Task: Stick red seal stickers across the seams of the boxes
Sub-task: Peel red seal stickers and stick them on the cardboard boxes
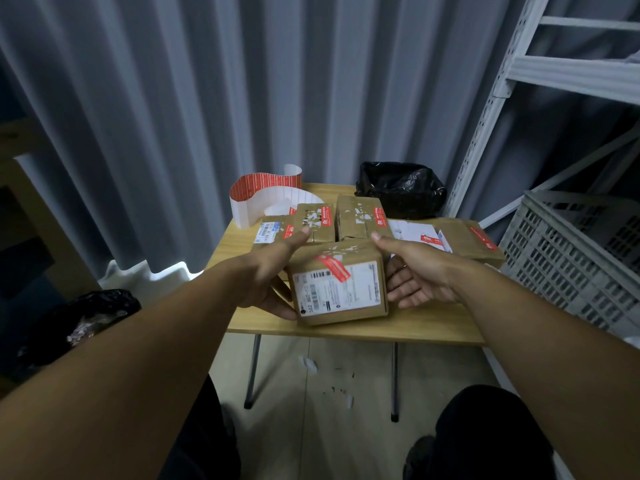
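Observation:
A brown cardboard box (pixel 341 285) with a white shipping label and a red seal sticker (pixel 333 267) across its top edge stands at the front of the small wooden table (pixel 429 323). My left hand (pixel 273 271) lies against its left side, fingers straight and thumb reaching up past the top corner. On the box's right side my right hand (pixel 415 271) rests with spread, straight fingers. A curled strip of red seal stickers (pixel 263 187) on white backing stands at the table's back left.
Several other sealed boxes (pixel 358 216) and a flat parcel (pixel 467 237) crowd the back of the table. A black bag (pixel 401 188) sits at the back right. A grey crate (pixel 571 258) and a white rack (pixel 491 98) stand to the right, with a curtain behind.

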Tool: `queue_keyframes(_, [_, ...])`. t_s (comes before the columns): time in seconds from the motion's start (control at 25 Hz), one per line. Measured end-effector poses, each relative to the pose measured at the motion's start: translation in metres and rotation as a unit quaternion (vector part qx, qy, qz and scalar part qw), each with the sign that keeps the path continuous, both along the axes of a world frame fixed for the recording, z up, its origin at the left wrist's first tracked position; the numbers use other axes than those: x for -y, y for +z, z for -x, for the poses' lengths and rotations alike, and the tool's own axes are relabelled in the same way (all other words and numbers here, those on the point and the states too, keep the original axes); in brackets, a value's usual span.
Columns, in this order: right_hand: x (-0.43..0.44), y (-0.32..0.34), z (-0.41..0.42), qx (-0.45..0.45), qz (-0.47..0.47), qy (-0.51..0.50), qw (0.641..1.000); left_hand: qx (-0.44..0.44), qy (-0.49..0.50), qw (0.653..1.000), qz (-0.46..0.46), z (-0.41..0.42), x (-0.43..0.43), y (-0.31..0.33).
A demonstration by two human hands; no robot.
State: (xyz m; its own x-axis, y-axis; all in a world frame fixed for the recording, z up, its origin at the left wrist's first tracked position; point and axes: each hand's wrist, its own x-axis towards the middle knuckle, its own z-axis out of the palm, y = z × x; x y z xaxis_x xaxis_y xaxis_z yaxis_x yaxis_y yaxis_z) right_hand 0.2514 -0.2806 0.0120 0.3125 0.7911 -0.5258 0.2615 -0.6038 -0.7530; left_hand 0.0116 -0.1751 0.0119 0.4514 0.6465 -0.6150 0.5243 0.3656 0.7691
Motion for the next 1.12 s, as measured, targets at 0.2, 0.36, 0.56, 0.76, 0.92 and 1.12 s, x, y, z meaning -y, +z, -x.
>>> queue_keyframes(0.2, [-0.001, -0.007, -0.001, 0.026, -0.005, -0.002, 1.0, -0.028, -0.03, 0.999, -0.036, -0.003, -0.002, -0.004])
queue_keyframes(0.36, [-0.001, -0.008, 0.0, 0.028, -0.005, -0.002, 1.0, -0.061, -0.062, 0.995, -0.045, -0.003, -0.004, -0.006])
queue_keyframes(0.56, [0.002, -0.009, 0.0, 0.024, -0.007, -0.006, 1.0, -0.111, -0.108, 0.984, -0.083, -0.001, -0.004, -0.003])
queue_keyframes(0.76, [0.001, -0.014, -0.001, 0.037, -0.021, -0.005, 0.999, -0.069, -0.108, 0.98, -0.155, -0.005, -0.001, -0.002])
queue_keyframes(0.92, [0.002, -0.016, -0.001, 0.031, -0.027, -0.007, 0.999, 0.014, -0.16, 0.966, -0.204, -0.01, 0.007, 0.002])
queue_keyframes(1.12, [0.001, -0.016, 0.001, 0.021, -0.038, -0.021, 0.999, 0.006, -0.271, 0.929, -0.253, -0.013, 0.013, 0.002])
